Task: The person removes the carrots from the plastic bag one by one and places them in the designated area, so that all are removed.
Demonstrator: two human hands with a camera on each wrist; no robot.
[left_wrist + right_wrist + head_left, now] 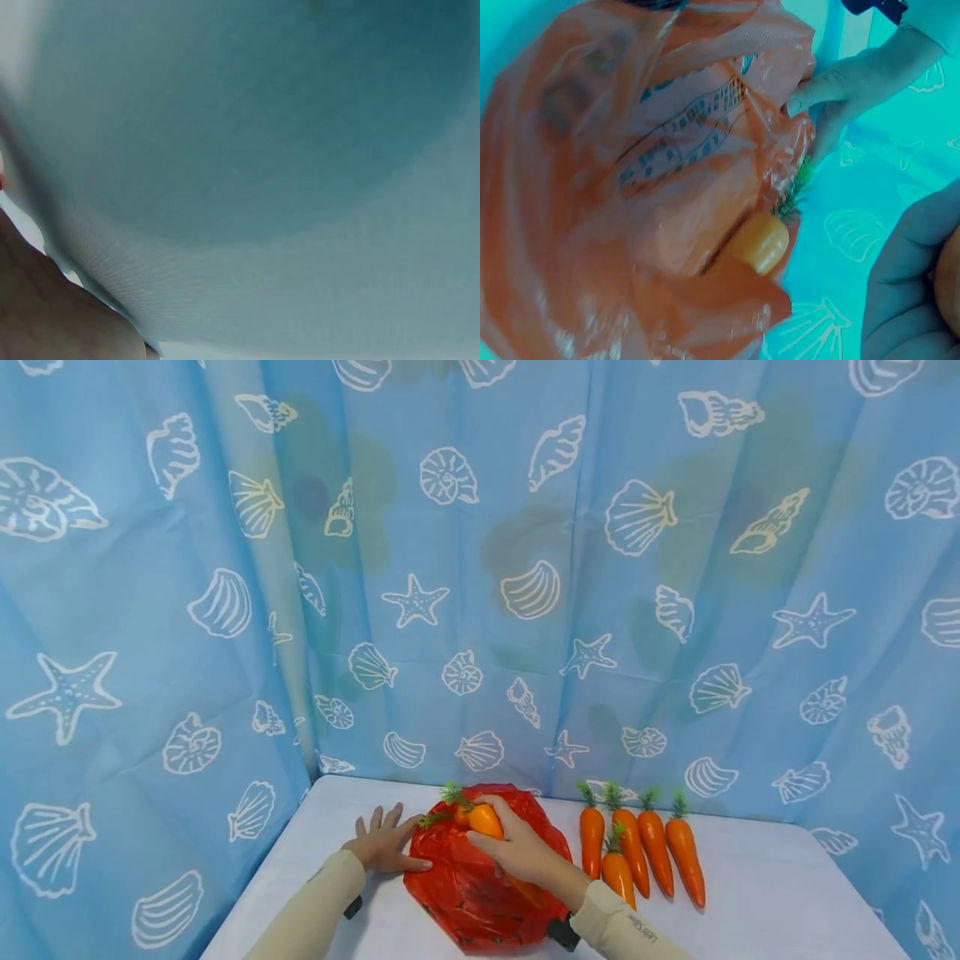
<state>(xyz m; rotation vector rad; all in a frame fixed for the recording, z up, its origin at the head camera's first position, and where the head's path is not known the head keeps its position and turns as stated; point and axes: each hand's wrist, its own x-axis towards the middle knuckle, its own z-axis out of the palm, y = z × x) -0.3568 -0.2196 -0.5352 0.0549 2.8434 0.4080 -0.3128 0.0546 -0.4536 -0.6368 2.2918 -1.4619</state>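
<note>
From the head camera, the right hand [517,852] grips an orange carrot [483,819] with its fingers curled round it, holding it just above a red plastic bag [465,893] that lies on the white table [765,893]. The left hand [386,845] lies flat with fingers spread, its thumb pressing the bag's left edge. Five more carrots [648,852] lie side by side on the table to the right of the bag, in front of a blue curtain [480,568] printed with shells. The left wrist camera shows only blurred blue cloth [262,150]. In the right wrist view, another carrot [761,241] sits at the mouth of the bag [630,187], where the left hand's fingers [832,94] touch its edge.
</note>
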